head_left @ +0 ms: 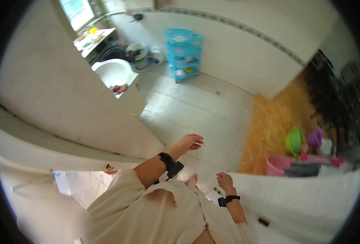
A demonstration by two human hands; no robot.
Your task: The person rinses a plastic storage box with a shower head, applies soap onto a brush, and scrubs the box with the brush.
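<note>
My left hand [191, 142] hangs over the tiled floor in front of me, its fingers loosely stretched and slightly apart, with nothing in them. A black strap with a small box [171, 166] sits on that wrist. Lower and to the right, my right hand [224, 180] is curled into a loose fist, and no object shows in it. It also wears a black wrist strap [231, 199]. My light beige clothing [147, 211] fills the lower middle. Part of a bare foot [193, 179] shows between the hands.
A blue tiered rack [184, 55] stands against the far wall, with a white washbasin [114, 73] and a bucket [138, 55] to its left. On the right, a pink tub [278, 166], a green basin [294, 141] and a purple bucket [314, 137] stand by a low white wall [285, 195].
</note>
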